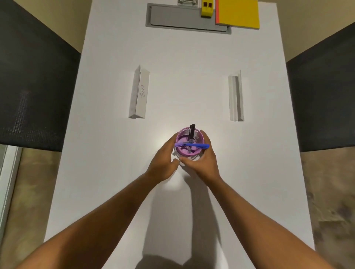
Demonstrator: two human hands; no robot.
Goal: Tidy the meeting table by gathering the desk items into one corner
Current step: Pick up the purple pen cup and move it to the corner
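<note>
A purple mesh pen cup [183, 139] stands on the white meeting table [115, 192], near its middle. A black marker [192, 132] stands inside the cup and a blue pen [194, 145] lies across its rim. My left hand [163, 161] wraps the cup's left side and my right hand [201, 159] wraps its right side, thumbs meeting at the front. Two folded white name cards stay on the table: one marked "BETA" [139, 94] to the left, another [236, 98] to the right. At the far end lie a yellow notepad [238, 13] and a yellow block [207, 8].
A grey cable hatch [182, 21] is set into the table's far end, with a metal clip [187, 2] behind it. Black mesh chair backs [34, 92] stand at the left and right [322, 96] sides. Carpet shows beyond the table's edges.
</note>
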